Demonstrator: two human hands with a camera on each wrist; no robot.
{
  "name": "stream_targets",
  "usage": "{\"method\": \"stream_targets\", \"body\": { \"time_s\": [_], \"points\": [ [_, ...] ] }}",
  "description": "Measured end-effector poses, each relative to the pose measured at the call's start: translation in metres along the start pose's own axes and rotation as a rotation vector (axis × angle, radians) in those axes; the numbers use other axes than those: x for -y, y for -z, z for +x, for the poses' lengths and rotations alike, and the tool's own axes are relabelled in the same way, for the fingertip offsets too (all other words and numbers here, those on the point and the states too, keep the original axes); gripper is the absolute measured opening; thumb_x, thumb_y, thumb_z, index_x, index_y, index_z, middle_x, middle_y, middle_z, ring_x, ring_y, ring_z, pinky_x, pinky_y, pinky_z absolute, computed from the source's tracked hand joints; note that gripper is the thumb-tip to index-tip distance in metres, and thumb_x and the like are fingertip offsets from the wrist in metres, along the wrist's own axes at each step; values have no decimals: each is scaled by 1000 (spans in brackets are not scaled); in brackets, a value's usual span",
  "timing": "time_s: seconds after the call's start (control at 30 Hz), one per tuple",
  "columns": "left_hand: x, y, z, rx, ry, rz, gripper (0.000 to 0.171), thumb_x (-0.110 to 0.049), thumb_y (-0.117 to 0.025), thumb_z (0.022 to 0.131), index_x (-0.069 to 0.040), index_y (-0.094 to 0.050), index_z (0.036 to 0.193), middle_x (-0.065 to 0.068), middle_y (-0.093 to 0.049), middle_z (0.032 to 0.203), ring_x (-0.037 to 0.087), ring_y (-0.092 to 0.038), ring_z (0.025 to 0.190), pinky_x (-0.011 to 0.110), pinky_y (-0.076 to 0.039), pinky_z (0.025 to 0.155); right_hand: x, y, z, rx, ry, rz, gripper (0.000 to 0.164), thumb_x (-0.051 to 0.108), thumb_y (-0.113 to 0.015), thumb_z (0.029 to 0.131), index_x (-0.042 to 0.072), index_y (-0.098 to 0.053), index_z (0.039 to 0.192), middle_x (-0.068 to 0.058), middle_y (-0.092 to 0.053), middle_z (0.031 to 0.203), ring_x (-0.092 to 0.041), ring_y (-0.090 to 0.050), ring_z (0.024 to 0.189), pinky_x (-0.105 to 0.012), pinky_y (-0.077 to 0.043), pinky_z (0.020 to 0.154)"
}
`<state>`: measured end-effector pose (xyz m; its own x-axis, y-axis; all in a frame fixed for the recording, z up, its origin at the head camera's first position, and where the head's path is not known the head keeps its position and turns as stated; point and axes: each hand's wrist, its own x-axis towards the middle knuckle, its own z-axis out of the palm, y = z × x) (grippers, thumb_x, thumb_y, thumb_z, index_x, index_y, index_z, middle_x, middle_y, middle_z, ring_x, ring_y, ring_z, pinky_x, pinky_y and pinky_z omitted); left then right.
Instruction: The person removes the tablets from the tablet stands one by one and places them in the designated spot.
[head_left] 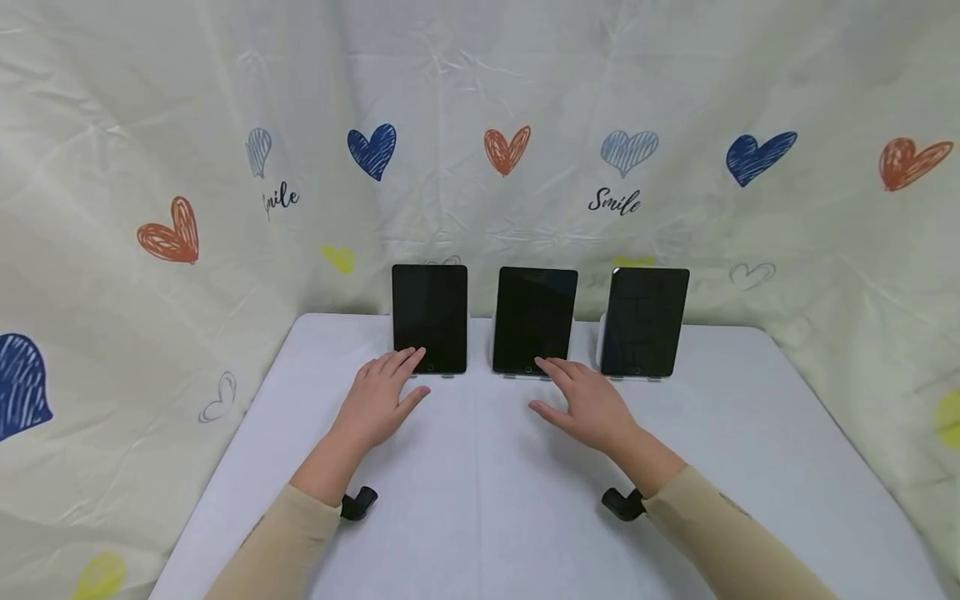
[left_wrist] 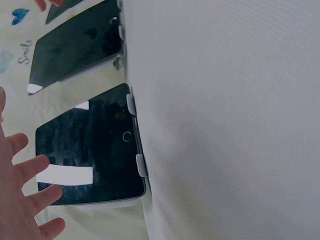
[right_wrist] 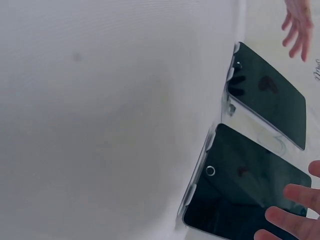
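I'm watching the left hand (head_left: 378, 402) and right hand (head_left: 591, 407) hovering, fingers apart, above the tabletop (head_left: 480, 517); beyond, three glossy black tablets (head_left: 536, 317) are leaning on stands (left_wrist: 141, 165) along its far edge. My left wrist camera is showing white glare (left_wrist: 75, 175) on the left tablet (left_wrist: 107, 142); my head view is showing it dark.

Left hand (head_left: 377, 403) palm-down, fingers (head_left: 408, 365) extended and spread, thumb (head_left: 412, 402) apart. Right hand (head_left: 592, 407) likewise, fingers loosely straight. Both beige-sleeved forearms (head_left: 277, 542) slant inward from below.
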<state>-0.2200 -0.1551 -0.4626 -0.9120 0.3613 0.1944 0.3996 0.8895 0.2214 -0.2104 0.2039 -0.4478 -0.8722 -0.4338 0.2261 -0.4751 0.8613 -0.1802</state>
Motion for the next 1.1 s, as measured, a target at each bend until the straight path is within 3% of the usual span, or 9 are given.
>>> {"method": "stream_targets", "body": {
  "time_s": [0.27, 0.53, 0.8, 1.1],
  "points": [
    [4, 1, 6, -15, 25, -12, 69, -53, -46, 101, -22, -24, 159, 6, -33, 158, 31, -31, 143, 54, -24, 114, 9, -6, 12, 33, -41, 39, 76, 68, -49, 93, 21, -41, 152, -10, -50, 146, -33, -49, 131, -53, -41, 104],
    [11, -1, 10, -39, 46, -27, 69, -55, -45, 101, -22, -25, 159, 7, -34, 158, 32, -31, 143, 55, -26, 113, 17, -14, 30, 43, -86, 72, 73, 62, -54, 94, 22, -40, 153, -8, -50, 146, -30, -48, 131, -51, -41, 105],
    [16, -3, 14, -29, 65, -43, 70, -59, -38, 101, -22, -24, 159, 6, -33, 158, 30, -30, 143, 54, -26, 113, 26, -18, 45, 70, -149, 122, 81, 75, -42, 91, 25, -37, 154, -7, -47, 149, -29, -46, 133, -52, -43, 102],
    [24, -3, 25, -51, 81, -57, 72, -63, -32, 101, -21, -24, 159, 8, -35, 157, 32, -32, 142, 55, -28, 112, 39, -17, 64, 92, -212, 184, 75, 66, -50, 93, 24, -37, 154, -9, -45, 150, -30, -44, 135, -54, -44, 101]
  ]
}}
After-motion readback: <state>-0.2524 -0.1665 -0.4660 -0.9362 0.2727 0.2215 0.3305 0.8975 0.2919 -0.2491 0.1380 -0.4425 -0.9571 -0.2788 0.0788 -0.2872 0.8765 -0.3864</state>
